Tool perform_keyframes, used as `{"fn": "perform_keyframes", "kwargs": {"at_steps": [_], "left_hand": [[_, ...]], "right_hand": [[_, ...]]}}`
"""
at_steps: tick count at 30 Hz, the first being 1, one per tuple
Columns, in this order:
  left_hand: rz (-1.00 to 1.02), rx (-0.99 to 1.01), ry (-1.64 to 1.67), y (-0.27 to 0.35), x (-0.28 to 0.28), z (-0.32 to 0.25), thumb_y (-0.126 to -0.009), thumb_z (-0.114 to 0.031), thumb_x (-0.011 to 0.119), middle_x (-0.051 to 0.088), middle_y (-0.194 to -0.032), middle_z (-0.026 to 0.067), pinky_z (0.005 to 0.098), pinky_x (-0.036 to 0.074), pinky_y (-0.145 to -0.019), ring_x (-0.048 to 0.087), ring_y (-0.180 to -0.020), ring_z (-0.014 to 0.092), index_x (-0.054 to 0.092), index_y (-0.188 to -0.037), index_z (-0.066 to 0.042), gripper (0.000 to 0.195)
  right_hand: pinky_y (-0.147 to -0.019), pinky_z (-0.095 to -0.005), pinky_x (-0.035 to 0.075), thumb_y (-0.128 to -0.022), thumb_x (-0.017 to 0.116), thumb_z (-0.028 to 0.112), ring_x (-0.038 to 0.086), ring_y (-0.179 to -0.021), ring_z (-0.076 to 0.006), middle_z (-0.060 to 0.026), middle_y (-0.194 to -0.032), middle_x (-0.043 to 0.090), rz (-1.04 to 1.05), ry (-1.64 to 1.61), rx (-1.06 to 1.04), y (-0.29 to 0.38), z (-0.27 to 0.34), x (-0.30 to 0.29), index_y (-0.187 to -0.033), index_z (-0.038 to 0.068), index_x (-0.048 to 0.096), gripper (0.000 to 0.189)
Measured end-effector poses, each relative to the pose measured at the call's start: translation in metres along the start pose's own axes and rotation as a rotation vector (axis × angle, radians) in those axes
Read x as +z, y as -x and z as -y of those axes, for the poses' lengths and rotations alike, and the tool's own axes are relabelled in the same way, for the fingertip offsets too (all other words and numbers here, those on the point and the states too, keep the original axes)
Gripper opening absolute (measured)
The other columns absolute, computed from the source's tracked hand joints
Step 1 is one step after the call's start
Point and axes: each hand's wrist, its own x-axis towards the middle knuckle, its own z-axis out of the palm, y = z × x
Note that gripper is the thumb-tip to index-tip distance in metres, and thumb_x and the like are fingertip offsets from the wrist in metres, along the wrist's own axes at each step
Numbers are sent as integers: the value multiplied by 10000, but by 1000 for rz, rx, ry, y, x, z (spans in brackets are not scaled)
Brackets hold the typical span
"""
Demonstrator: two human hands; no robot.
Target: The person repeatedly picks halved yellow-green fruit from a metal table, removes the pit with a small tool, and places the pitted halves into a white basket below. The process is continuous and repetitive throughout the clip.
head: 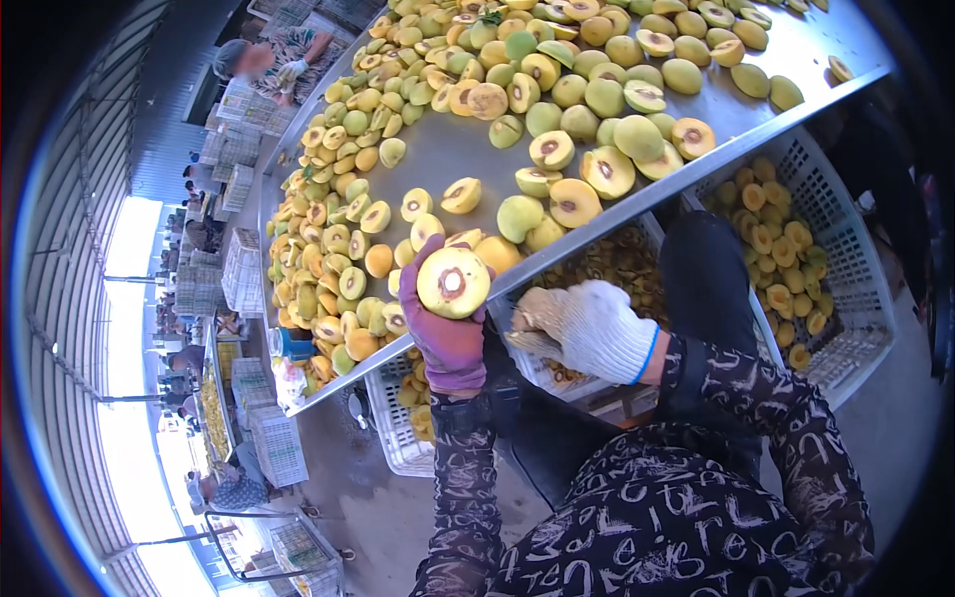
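My left hand (445,336), in a purple glove, grips a yellow peach half (454,283) just over the near edge of a metal table (440,149). Its cut face points up at me, with a brown ring around a pale pit centre. To the right and slightly lower, my right hand (586,328) wears a white knit glove with brown-stained fingers. Those fingers are curled above a crate of brown scraps (619,269); whether they hold anything cannot be made out. Many peach halves (574,201) lie on the table beyond my left hand.
A raised metal rim (686,175) borders the table. White plastic crates with peach halves stand below, one at right (858,298) and one at left (395,440). A blue container (291,343) sits at the table's left corner. Another gloved person (280,67) is across the table, near stacked crates (242,272).
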Motion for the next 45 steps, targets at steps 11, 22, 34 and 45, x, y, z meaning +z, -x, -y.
{"fn": "perform_keyframes", "kwargs": {"at_steps": [11,22,34,45], "left_hand": [[16,-136,38,53,23,-8,-1009,-643,261,673,-998,135,323,518,-881,642,-916,221,598,-1193,43,786],[354,-278,-179,43,-11,0,-1027,-610,221,693,-947,107,298,523,-846,657,-861,181,642,-1057,44,778],[363,-564,197,32,-14,7,-988,-650,303,671,-1078,243,433,520,-926,662,-984,322,606,-1124,128,846],[310,-588,-185,39,7,-2,-997,-653,297,696,-865,124,300,544,-765,661,-767,188,672,-949,60,806]], "right_hand": [[-577,-393,532,-892,604,302,714,-704,-276,-82,-741,691,189,233,-42,-13,11,-23,-923,146,646,164],[-494,-384,493,-924,574,437,681,-623,-235,-34,-761,645,245,387,-172,2,8,-13,-1017,161,576,291],[-455,-383,481,-925,581,433,681,-593,-239,-49,-673,641,166,285,-118,2,7,-25,-1022,97,595,351],[-563,-463,508,-953,542,364,661,-611,-357,-134,-657,646,274,69,17,11,0,-25,-968,83,634,296]]}}
